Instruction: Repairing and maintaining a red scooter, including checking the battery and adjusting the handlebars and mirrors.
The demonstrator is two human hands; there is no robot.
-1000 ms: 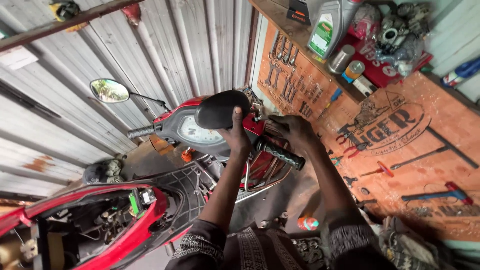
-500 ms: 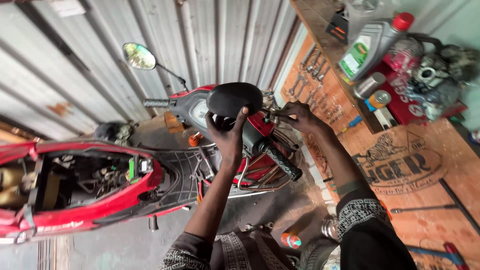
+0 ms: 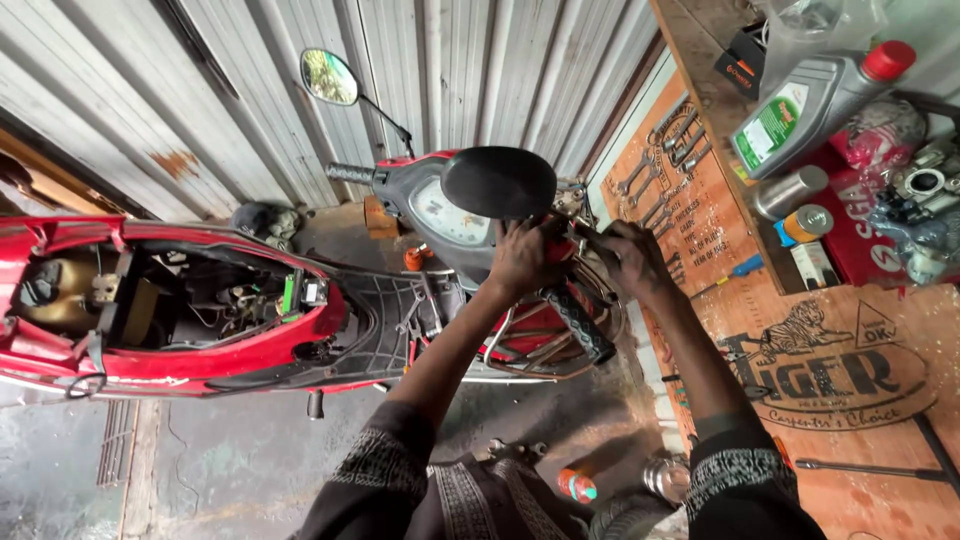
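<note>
A red scooter (image 3: 200, 345) stands along a corrugated metal wall, its seat compartment open. My left hand (image 3: 520, 262) is closed around the right handlebar (image 3: 578, 325), just below the round black mirror (image 3: 498, 182). My right hand (image 3: 632, 262) sits close beside it on the same bar end, fingers closed on a thin metal piece (image 3: 585, 230) at the mirror mount; what that piece is I cannot tell. The speedometer (image 3: 445, 215) lies just left of my left hand. A second mirror (image 3: 330, 77) sticks up on the far handlebar.
To the right is a wooden board (image 3: 850, 400) with spanners (image 3: 660, 160) hung on it. Above it a shelf holds a grey oil bottle (image 3: 810, 105), tins (image 3: 800, 205) and engine parts (image 3: 925, 215). Cans (image 3: 578, 485) stand on the concrete floor near my knees.
The view has swung so that more of the scooter's open body shows. Both hands stay at the right handlebar, and my right hand has closed in next to the left.
</note>
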